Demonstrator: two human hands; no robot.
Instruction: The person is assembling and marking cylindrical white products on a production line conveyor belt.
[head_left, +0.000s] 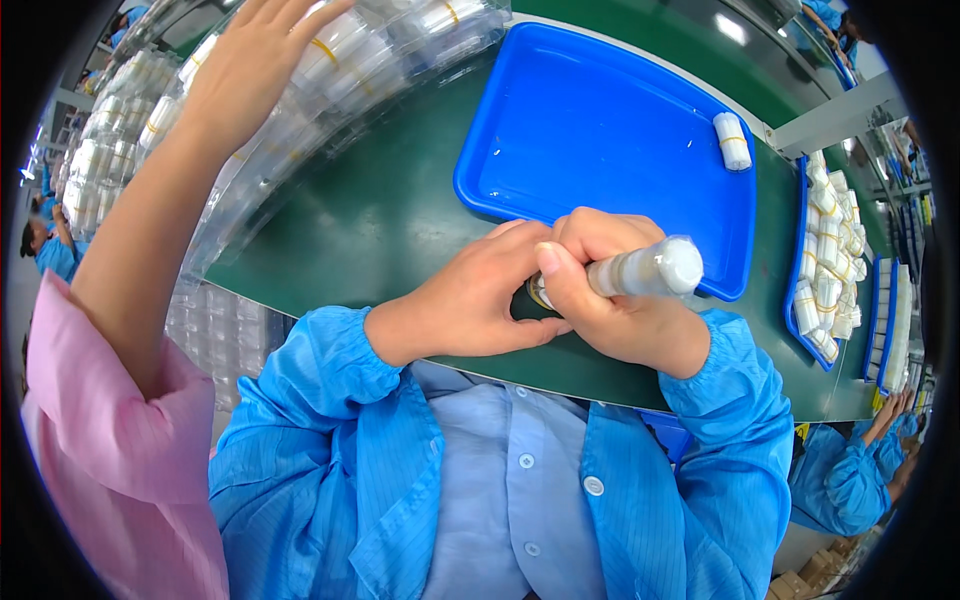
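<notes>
Upright in my right hand (632, 315) is a translucent cylinder (630, 270) with a rounded white top, my fingers and thumb wrapped round it. My left hand (470, 300) curves about its lower end, thumb stretched under it and fingertips meeting the right hand. Between the hands a small yellowish-white round edge shows; the rest of that lower end is hidden. Both hands are low over the green table (400, 225), by the near rim of a blue tray (610, 130). In the tray's far right corner lies a white roll bundle (733, 141) with a yellow band.
Another person's bare arm (150, 240) in a pink sleeve reaches across the left side, over piled clear bags (350, 60) of banded white rolls. At the right stand a blue tray of white bundles (828, 250) and a narrower filled tray (895, 325). Blue-clad people work farther off.
</notes>
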